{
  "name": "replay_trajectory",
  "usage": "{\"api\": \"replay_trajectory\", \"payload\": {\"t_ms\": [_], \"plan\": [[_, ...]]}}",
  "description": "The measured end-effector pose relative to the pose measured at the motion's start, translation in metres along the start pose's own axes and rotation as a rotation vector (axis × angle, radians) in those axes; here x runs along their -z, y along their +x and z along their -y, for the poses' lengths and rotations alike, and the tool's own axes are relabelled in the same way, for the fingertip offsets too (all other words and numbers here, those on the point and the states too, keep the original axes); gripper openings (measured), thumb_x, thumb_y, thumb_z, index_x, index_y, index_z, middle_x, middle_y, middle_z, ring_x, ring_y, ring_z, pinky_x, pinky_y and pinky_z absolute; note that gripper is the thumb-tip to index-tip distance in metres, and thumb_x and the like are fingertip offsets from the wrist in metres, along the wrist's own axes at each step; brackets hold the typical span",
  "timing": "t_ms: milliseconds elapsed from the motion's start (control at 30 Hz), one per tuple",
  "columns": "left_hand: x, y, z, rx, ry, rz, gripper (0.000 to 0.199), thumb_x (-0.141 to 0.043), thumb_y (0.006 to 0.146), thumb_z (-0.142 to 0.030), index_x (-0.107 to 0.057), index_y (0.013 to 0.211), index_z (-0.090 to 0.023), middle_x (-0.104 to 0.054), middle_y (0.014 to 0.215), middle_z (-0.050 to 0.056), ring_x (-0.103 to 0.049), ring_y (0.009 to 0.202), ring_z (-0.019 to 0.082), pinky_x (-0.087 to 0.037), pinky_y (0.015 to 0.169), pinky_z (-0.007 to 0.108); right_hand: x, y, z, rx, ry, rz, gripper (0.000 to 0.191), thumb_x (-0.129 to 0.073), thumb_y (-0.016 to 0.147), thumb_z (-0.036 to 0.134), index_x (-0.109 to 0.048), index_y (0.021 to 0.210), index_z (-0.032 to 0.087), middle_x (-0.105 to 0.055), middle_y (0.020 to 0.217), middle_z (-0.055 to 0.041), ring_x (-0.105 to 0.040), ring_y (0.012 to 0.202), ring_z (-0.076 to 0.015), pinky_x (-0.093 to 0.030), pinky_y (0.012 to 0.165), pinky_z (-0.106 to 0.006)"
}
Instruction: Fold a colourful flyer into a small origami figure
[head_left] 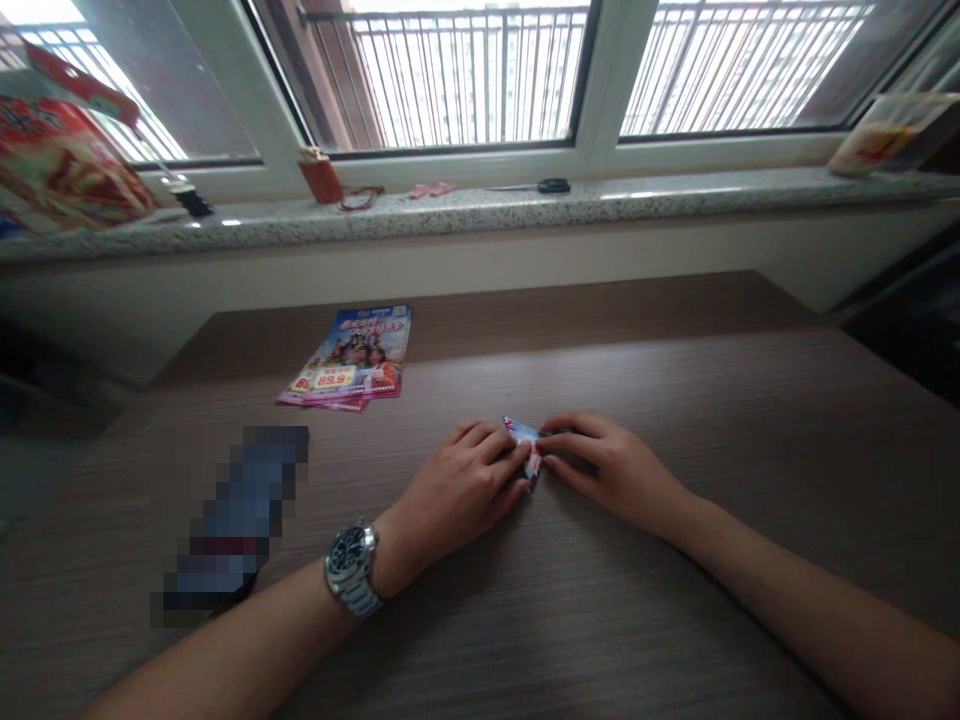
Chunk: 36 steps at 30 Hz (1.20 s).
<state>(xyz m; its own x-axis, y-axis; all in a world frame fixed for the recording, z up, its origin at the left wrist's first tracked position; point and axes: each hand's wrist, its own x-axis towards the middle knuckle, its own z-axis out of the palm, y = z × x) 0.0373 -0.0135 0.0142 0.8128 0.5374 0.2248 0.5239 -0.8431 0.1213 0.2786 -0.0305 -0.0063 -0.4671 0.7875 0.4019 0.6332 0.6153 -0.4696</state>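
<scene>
A small folded paper (527,440), printed in blue, pink and white, lies on the wooden table between my hands. My left hand (480,470) rests over its left and near part, fingers together and pressing on it. From the other side, my right hand (600,455) pinches the paper's right edge with its fingertips. The fingers cover part of the paper, so its full folded shape cannot be made out. On my left wrist is a metal watch (351,568).
Printed flyers (360,350) lie in an overlapping pile at the back left of the table (675,350). A pixelated dark phone-like object (236,515) lies near my left forearm. The stone windowsill (465,215) holds a red lighter-like item (321,177), scissors (553,186) and packages.
</scene>
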Motion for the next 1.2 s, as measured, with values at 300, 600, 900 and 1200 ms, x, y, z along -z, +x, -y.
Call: {"api": "replay_trajectory", "payload": {"t_ms": [300,600,900,1200], "plan": [[-0.0017,-0.0005,0.0019,0.031,0.006,-0.017,0.036,-0.053,0.101,-0.033,-0.059,0.134,-0.018,-0.064,0.116,0.011,-0.058,0.110,0.027,-0.048,0.102,0.047,0.0016,0.0006,0.0014,0.019,-0.040,0.038,0.024,-0.065,0.096,0.028,-0.073,0.117,0.021,-0.072,0.118,-0.0101,-0.066,0.108,-0.0252,-0.054,0.095,-0.043],[-0.0053,-0.0022,0.0057,0.063,-0.068,-0.036,0.038,-0.054,0.101,-0.032,-0.057,0.136,-0.018,-0.058,0.138,0.011,-0.054,0.126,0.027,-0.044,0.111,0.045,0.0024,0.0004,0.0002,0.033,-0.077,0.043,0.026,-0.068,0.094,0.033,-0.072,0.118,0.023,-0.073,0.121,-0.0088,-0.067,0.110,-0.0260,-0.054,0.097,-0.044],[-0.0010,-0.0005,0.0039,0.057,-0.050,-0.048,0.032,-0.058,0.099,-0.027,-0.061,0.130,-0.022,-0.065,0.115,0.009,-0.059,0.107,0.026,-0.050,0.097,0.045,0.0020,0.0003,0.0007,0.026,-0.129,0.044,0.027,-0.065,0.096,0.034,-0.071,0.121,0.024,-0.072,0.125,-0.0078,-0.067,0.114,-0.0269,-0.053,0.100,-0.046],[-0.0003,0.0001,0.0035,0.051,-0.015,-0.031,0.029,-0.054,0.101,-0.028,-0.063,0.127,-0.020,-0.064,0.106,0.008,-0.057,0.101,0.026,-0.050,0.094,0.044,0.0003,0.0009,-0.0022,0.034,-0.119,0.040,0.026,-0.065,0.095,0.029,-0.072,0.119,0.022,-0.072,0.123,-0.0090,-0.066,0.112,-0.0264,-0.054,0.098,-0.045]]}}
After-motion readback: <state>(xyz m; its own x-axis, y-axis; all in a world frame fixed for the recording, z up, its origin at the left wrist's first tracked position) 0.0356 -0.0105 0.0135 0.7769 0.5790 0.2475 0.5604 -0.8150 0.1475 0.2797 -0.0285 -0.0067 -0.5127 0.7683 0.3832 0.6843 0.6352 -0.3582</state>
